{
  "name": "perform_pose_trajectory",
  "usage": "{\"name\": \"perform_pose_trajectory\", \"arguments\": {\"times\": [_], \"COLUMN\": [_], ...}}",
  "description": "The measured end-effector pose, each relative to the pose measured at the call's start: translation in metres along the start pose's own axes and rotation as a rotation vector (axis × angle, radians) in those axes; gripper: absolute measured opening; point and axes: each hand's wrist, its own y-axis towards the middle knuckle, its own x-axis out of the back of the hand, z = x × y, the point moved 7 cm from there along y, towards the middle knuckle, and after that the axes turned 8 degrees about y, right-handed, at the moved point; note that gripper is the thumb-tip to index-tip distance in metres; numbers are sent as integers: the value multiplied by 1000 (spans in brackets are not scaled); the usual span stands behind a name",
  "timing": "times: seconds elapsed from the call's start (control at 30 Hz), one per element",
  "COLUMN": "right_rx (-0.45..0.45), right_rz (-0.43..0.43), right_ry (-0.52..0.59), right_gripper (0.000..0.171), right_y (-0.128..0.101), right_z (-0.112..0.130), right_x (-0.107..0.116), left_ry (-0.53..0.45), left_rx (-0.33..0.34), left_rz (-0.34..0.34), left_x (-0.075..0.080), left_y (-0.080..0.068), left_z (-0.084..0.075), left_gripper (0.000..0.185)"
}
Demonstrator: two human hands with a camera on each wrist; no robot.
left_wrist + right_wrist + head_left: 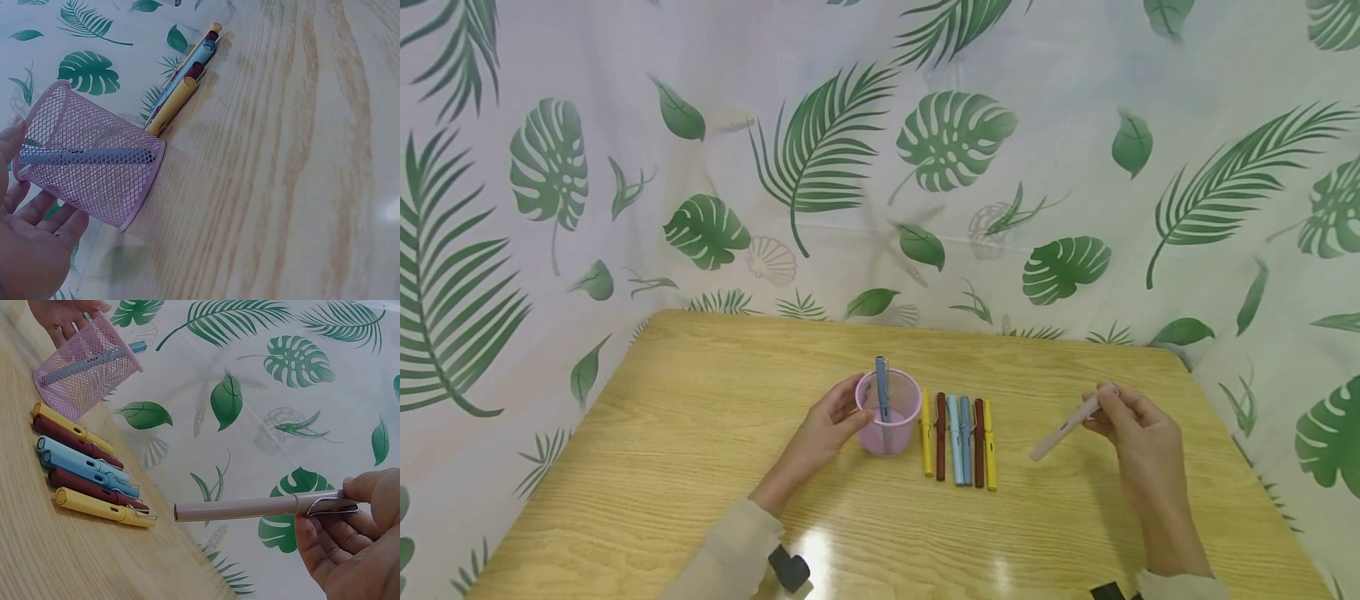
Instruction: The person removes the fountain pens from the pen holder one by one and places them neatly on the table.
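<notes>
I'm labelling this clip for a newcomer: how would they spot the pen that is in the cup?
On the wooden table, find the pink mesh cup that the left hand touches. One grey-blue pen stands in it, unlike the six pens lying in a row beside the cup.

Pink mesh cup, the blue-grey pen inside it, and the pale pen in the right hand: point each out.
pink mesh cup (897, 437), head view, on its front wall.
blue-grey pen (882, 375), head view, on its upper end above the rim.
pale pen (250, 508), right wrist view, on mid-barrel.
</notes>
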Motion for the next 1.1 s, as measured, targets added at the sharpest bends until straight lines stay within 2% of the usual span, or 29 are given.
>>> {"name": "perform_pose_trajectory", "arguments": {"times": [0.3, 0.53, 1.1], "right_rx": [-54, -94, -132], "right_rz": [40, 59, 97], "right_ry": [-69, -114, -177], "right_gripper": [16, 15, 17], "right_y": [1, 2, 2], "right_z": [-9, -19, -34], "right_x": [4, 4, -2], "left_ry": [-6, -2, -9], "left_rx": [17, -5, -7], "left_rz": [-4, -7, 9], "left_x": [0, 1, -1], "left_y": [-1, 0, 1], "left_z": [1, 1, 2], "left_gripper": [63, 63, 63]}}
